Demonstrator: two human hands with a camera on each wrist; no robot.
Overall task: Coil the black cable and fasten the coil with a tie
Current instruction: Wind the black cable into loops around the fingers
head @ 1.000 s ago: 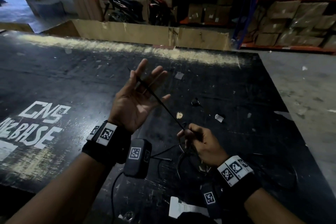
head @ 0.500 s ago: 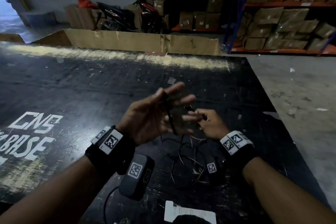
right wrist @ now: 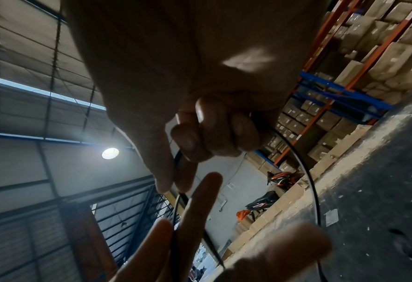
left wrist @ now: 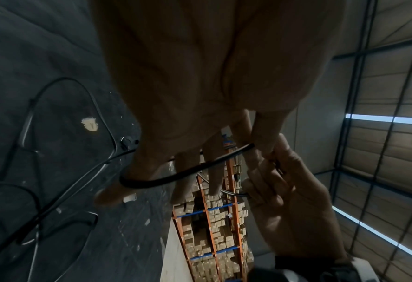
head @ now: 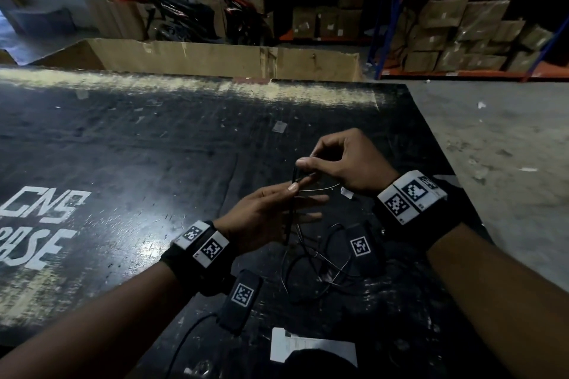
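The thin black cable (head: 288,224) runs across the straight fingers of my left hand (head: 271,212), and its thumb pins it against the forefinger. In the left wrist view the black cable (left wrist: 175,177) loops round those fingers of my left hand (left wrist: 200,76). My right hand (head: 348,163) is just above the left fingertips and pinches the cable between thumb and forefinger. From the right hand (right wrist: 200,76) the cable (right wrist: 311,181) arcs down toward the table. The rest of the cable (head: 323,258) lies in loose loops on the black table (head: 123,163) under both hands. No tie is recognisable.
A white paper (head: 308,348) lies at the near table edge, a small white scrap (head: 346,193) under the right hand, and a small black piece (left wrist: 127,142) by the loose cable. A long cardboard box (head: 215,58), motorbikes (head: 184,15) and shelves of boxes (head: 462,24) stand beyond.
My right hand rose from near the table, passed behind the left hand and came over its fingertips, drawing the cable round the left fingers. The left hand lowered and flattened.
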